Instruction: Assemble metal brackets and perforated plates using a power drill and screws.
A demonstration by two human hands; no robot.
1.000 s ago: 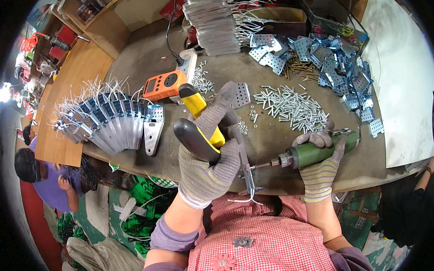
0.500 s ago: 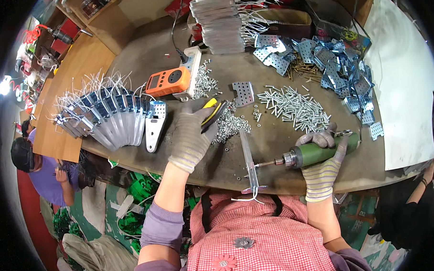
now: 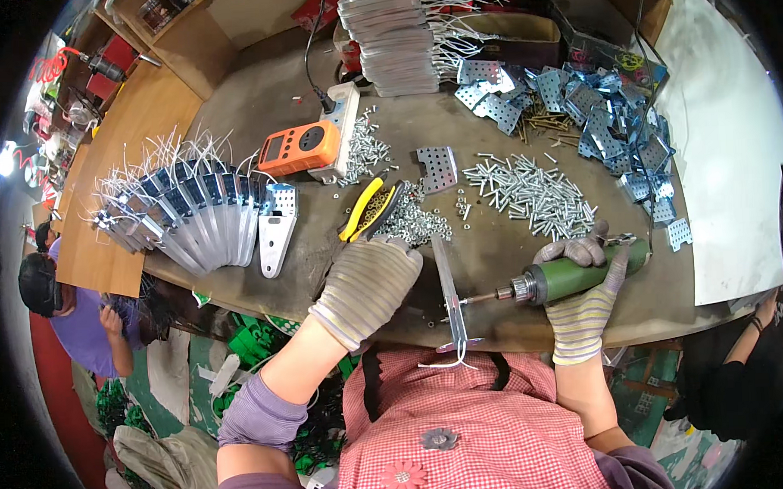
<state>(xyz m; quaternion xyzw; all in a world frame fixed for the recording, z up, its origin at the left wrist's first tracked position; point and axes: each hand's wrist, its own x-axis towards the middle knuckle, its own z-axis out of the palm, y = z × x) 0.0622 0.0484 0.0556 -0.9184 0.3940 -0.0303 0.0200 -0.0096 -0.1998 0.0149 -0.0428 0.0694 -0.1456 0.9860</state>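
My right hand [image 3: 581, 302], in a striped glove, is wrapped round a green power screwdriver [image 3: 574, 279]. Its long bit points left and meets a narrow metal strip [image 3: 451, 290] at the table's near edge; a white wire hangs at the strip's near end. My left hand [image 3: 371, 284], gloved the same way, is back-up just left of the strip, its fingers mostly hidden underneath. Yellow-and-black pliers [image 3: 362, 209] lie just beyond it, against a heap of small nuts [image 3: 421, 219]. A perforated metal plate [image 3: 438, 170] lies past the nuts.
Loose screws [image 3: 536, 196] lie right of the nuts, with blue-grey perforated plates [image 3: 598, 121] behind. An orange meter [image 3: 300, 149] rests by a white power strip [image 3: 346, 117]. Wired metal parts [image 3: 196, 212] fan out left; clear-wrapped parts [image 3: 393, 42] are stacked behind. Another person [image 3: 88, 315] sits far left.
My left hand has let go of the pliers and moved nearer me and slightly right, beside the strip. The right hand and power screwdriver have stayed in place.
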